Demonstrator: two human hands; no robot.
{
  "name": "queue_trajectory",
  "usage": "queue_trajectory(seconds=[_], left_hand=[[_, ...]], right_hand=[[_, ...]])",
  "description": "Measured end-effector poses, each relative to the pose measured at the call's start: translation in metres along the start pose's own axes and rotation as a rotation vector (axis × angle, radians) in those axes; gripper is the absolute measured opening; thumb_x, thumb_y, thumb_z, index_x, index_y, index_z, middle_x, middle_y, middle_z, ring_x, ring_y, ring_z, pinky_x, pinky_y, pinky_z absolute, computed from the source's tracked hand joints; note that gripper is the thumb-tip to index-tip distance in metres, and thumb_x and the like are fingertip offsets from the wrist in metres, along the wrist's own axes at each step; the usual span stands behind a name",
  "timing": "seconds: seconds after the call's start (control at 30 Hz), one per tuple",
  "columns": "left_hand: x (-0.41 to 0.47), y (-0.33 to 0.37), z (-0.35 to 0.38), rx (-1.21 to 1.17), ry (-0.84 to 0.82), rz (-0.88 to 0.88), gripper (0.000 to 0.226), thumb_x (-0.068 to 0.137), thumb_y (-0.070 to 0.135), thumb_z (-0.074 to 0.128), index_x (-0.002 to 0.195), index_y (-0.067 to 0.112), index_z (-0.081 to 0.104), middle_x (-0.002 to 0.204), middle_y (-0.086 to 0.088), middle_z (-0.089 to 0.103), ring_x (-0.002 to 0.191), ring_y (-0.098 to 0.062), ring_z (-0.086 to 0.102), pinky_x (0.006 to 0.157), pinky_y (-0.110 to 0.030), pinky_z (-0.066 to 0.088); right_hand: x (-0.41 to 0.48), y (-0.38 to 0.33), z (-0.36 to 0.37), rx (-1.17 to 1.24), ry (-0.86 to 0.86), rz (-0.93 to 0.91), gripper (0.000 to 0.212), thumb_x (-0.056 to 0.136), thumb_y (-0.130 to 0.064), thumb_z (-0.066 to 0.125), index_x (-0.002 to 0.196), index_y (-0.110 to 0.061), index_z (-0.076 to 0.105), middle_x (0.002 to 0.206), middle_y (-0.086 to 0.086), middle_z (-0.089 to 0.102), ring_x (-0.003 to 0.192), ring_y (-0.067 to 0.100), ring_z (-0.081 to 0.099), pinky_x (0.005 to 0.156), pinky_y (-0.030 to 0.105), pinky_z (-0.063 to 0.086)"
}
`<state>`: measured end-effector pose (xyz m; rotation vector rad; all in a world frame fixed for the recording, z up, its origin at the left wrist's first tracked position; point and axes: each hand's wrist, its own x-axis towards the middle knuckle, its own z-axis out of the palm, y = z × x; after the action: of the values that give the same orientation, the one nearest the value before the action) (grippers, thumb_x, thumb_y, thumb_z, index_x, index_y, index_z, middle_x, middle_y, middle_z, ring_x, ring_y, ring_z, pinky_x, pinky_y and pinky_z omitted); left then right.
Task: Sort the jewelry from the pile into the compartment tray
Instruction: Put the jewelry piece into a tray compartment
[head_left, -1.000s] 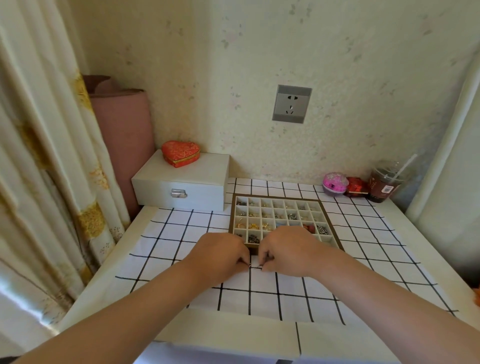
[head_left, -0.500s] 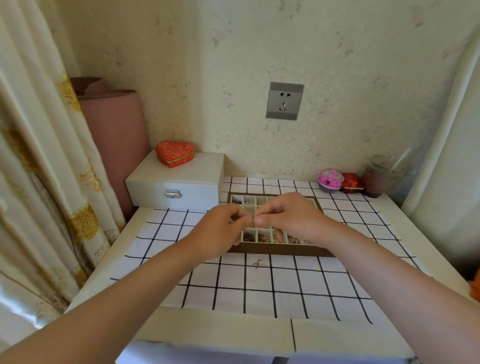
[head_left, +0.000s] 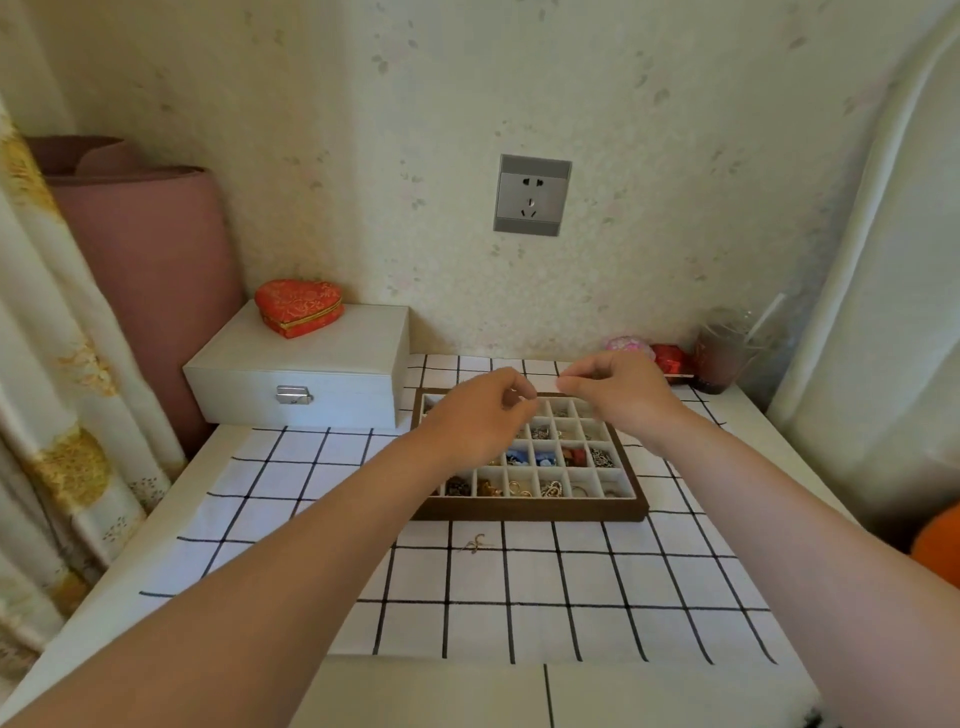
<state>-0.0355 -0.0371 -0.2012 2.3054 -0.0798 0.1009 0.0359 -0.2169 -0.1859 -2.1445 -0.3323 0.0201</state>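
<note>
Over the 12 o'clock rows of the compartment tray (head_left: 530, 512), the left hand (head_left: 478, 418) and right hand (head_left: 621, 397) hovered with fingertips pinched; whether they held anything could not be told. A gold jewelry piece (head_left: 475, 543) lay on the cloth at the tray's 6 o'clock.

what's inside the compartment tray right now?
Jewelry sits in the compartment tray cells: blue pieces, red pieces, gold pieces in the front row. The left hand and right hand hide many back and left cells.
</note>
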Motion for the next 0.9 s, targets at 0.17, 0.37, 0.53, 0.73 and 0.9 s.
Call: queue_trajectory(seconds=[0.17,0.37,0.53,0.73,0.9], left_hand=[[0.016,-0.013,0.019,0.342,-0.085,0.12,0.048,0.093,0.054,0.056,0.136,0.033,0.053,0.136,0.006,0.053,0.124,-0.016,0.044,0.102,-0.038,0.038],[0.029,-0.038,0.034,0.602,-0.2,0.134,0.069,0.092,0.069,0.038,0.153,0.036,0.027,0.162,-0.001,0.021,0.149,-0.023,0.013,0.118,-0.051,0.014],[0.028,-0.043,0.036,0.614,-0.209,0.15,0.07,0.093,0.07,0.035,0.154,0.037,0.023,0.163,-0.001,0.018,0.15,-0.024,0.011,0.121,-0.05,0.013],[0.019,-0.042,0.029,0.583,-0.162,0.197,0.073,0.092,0.066,0.046,0.154,0.031,0.026,0.16,0.003,0.026,0.147,-0.02,0.02,0.12,-0.047,0.02],[-0.001,-0.038,0.016,0.538,-0.052,0.277,0.052,0.089,0.06,0.053,0.133,0.032,0.05,0.124,0.01,0.051,0.116,-0.011,0.044,0.101,-0.036,0.041]], right_hand=[[0.031,0.046,-0.016,-0.353,0.037,-0.006,0.006,0.09,-0.031,0.071,0.085,-0.035,0.072,0.092,-0.014,0.071,0.093,0.007,0.064,0.086,0.032,0.051],[0.041,0.063,-0.001,-0.536,-0.057,-0.001,0.006,0.093,-0.031,0.066,0.089,-0.032,0.071,0.088,-0.012,0.07,0.086,0.009,0.064,0.08,0.035,0.055],[0.045,0.062,0.006,-0.658,-0.081,-0.014,0.017,0.097,-0.029,0.059,0.099,-0.029,0.075,0.093,-0.009,0.073,0.079,0.009,0.064,0.069,0.029,0.051],[0.034,0.048,0.001,-0.619,-0.051,-0.033,0.017,0.098,-0.029,0.058,0.1,-0.03,0.075,0.094,-0.013,0.073,0.082,0.008,0.065,0.076,0.034,0.056],[0.003,0.015,0.01,-0.597,-0.097,-0.173,0.017,0.096,-0.029,0.059,0.097,-0.031,0.075,0.093,-0.014,0.072,0.081,0.007,0.065,0.077,0.034,0.057]])
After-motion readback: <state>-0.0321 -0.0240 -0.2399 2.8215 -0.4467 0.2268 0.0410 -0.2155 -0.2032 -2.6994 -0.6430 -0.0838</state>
